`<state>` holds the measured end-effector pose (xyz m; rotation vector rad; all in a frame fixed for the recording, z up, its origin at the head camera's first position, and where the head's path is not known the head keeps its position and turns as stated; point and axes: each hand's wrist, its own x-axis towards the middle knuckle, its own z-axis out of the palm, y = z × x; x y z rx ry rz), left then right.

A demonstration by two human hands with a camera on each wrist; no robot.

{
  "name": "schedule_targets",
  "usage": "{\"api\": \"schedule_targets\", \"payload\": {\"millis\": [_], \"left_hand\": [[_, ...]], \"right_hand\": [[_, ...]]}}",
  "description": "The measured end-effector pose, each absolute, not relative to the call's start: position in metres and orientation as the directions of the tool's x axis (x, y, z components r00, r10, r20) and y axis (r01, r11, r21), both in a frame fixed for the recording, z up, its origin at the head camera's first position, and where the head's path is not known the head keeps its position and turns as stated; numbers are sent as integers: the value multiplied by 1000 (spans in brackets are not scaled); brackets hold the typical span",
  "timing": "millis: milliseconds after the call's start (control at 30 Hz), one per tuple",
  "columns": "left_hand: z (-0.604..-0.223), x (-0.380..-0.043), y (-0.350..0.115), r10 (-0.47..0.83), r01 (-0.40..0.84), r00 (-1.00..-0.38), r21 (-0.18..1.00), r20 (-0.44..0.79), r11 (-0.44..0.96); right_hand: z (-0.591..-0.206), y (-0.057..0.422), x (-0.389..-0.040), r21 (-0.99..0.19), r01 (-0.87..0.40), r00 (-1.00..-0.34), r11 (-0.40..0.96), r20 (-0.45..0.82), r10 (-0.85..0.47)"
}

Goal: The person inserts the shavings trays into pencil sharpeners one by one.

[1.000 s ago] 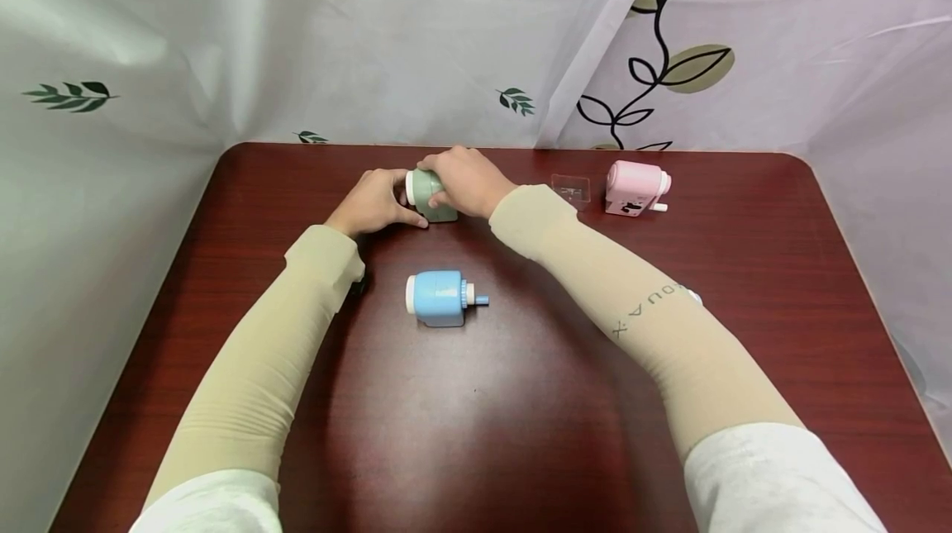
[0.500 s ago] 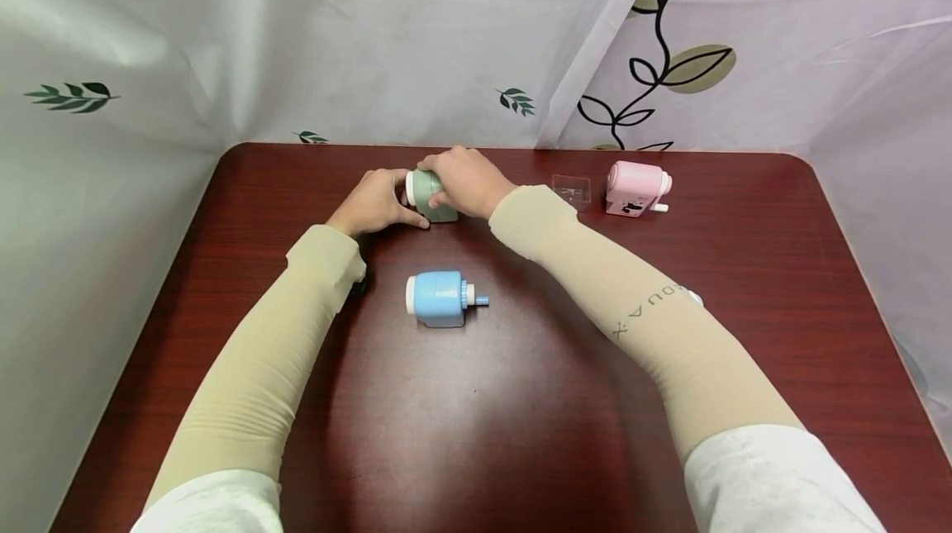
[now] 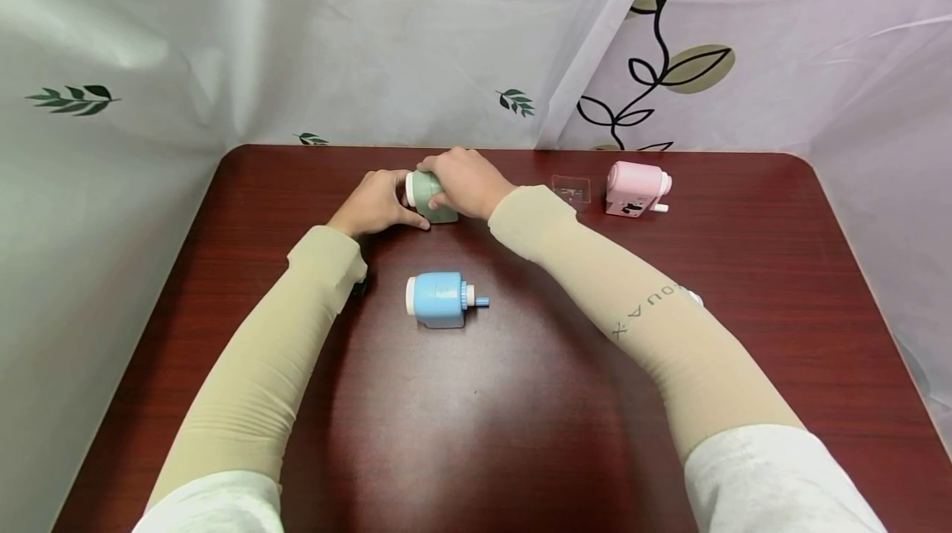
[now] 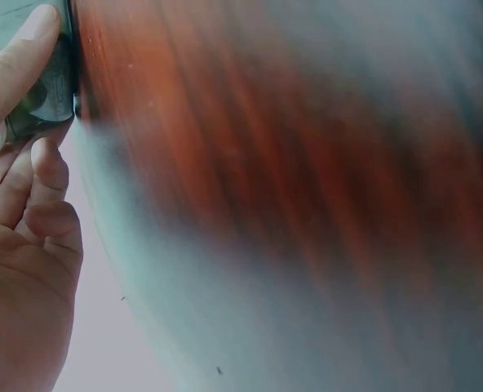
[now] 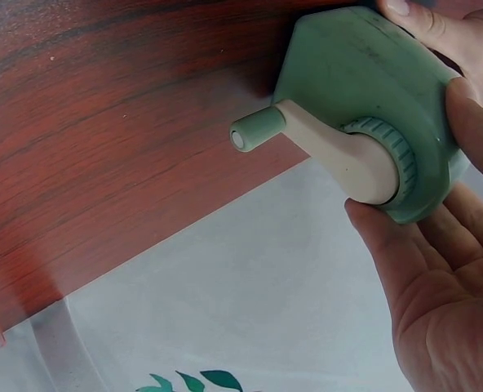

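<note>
At the back of the table stands a green hand-crank pencil sharpener (image 3: pixel 426 188) with a white front ring. My right hand (image 3: pixel 467 181) grips its body from the right, the thumb on the near side. In the right wrist view the sharpener's beige crank arm (image 5: pixel 339 159) and green knob (image 5: pixel 258 129) show, with no finger on the knob. My left hand (image 3: pixel 375 202) holds the sharpener from its white-ringed side, thumb along the lower near side. In the left wrist view that thumb (image 4: pixel 17 65) lies against the sharpener; what the fingers touch is partly hidden.
A blue crank sharpener (image 3: pixel 439 299) sits nearer, mid-table. At the back right are a pink sharpener (image 3: pixel 635 188) and a small clear plastic tray (image 3: pixel 571 188). Something white (image 3: pixel 695 297) peeks past the right sleeve. A patterned curtain (image 3: pixel 416 45) hangs behind the table's far edge.
</note>
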<state>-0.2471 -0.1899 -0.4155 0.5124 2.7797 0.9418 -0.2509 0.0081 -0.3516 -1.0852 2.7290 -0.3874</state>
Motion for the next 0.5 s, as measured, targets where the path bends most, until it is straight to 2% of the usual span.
{"api": "schedule_targets", "payload": {"millis": [267,500], "left_hand": [[-411,-246,-185,378,279,-925,592,-47,756],[-408,-246,-186,381,260,-919,577,-98,775]], "right_hand": [[-350,11,-250,-306,-640,-722,705,-72,-688],[-348,10,-250,-318,-640,-714,699,-91,-695]]}}
